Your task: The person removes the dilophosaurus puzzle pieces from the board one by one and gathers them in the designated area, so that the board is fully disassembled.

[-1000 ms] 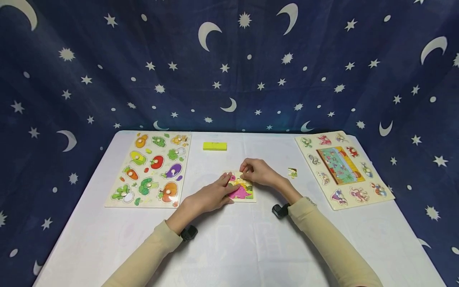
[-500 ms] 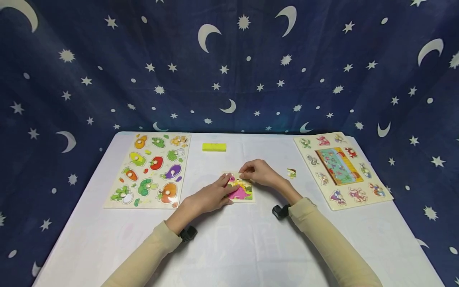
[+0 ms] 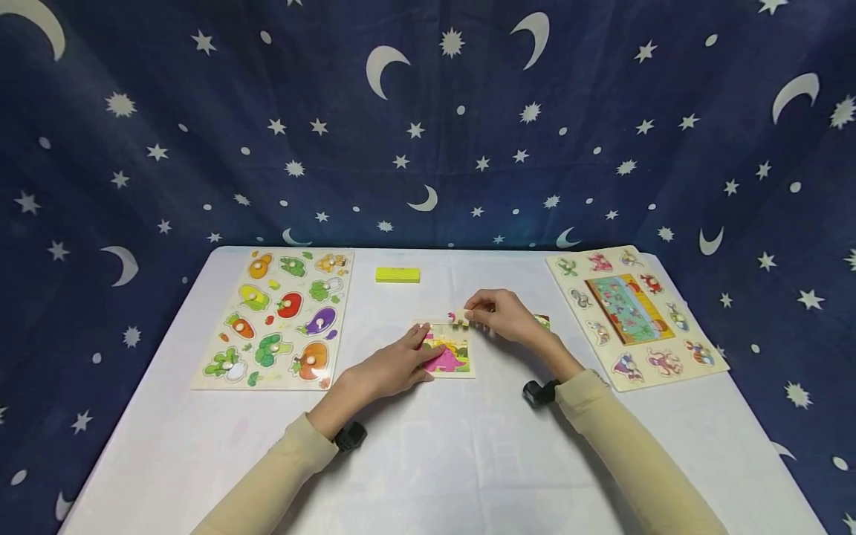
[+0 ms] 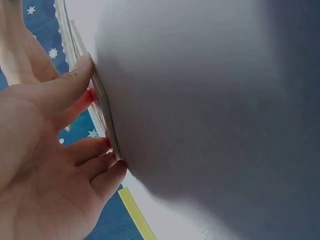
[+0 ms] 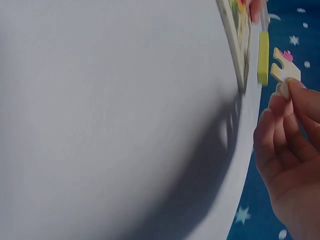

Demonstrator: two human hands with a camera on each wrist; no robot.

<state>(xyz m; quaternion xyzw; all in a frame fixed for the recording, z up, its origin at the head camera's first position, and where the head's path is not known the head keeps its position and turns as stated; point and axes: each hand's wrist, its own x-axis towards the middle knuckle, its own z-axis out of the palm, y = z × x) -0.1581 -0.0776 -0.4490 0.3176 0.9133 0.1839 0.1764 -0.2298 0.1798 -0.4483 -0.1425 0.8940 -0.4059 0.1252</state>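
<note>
A small jigsaw puzzle (image 3: 461, 364) with a pink dinosaur lies in a pale frame at mid-table. My left hand (image 3: 397, 360) rests on its left side, index finger stretched across the picture. In the left wrist view, the left thumb (image 4: 82, 70) and fingertips touch the puzzle's edge. Just above the puzzle's far right corner, my right hand (image 3: 498, 316) pinches a puzzle piece (image 3: 459, 322) between thumb and fingertips. That puzzle piece (image 5: 282, 65) is pale with a pink patch and a notch in the right wrist view. Another loose piece (image 3: 543, 321) lies partly behind the right hand.
A vegetable knob puzzle board (image 3: 281, 371) lies at the left. On the right is a sea-animal board (image 3: 608, 357) with a fishing picture (image 3: 628, 308) in its middle. A yellow block (image 3: 397, 275) lies behind the small puzzle. A starry cloth (image 3: 428, 148) hangs behind.
My right hand has moved up and to the right, away from the puzzle, with a piece now visible in its fingertips. It now partly covers the loose piece. My left hand has stayed put.
</note>
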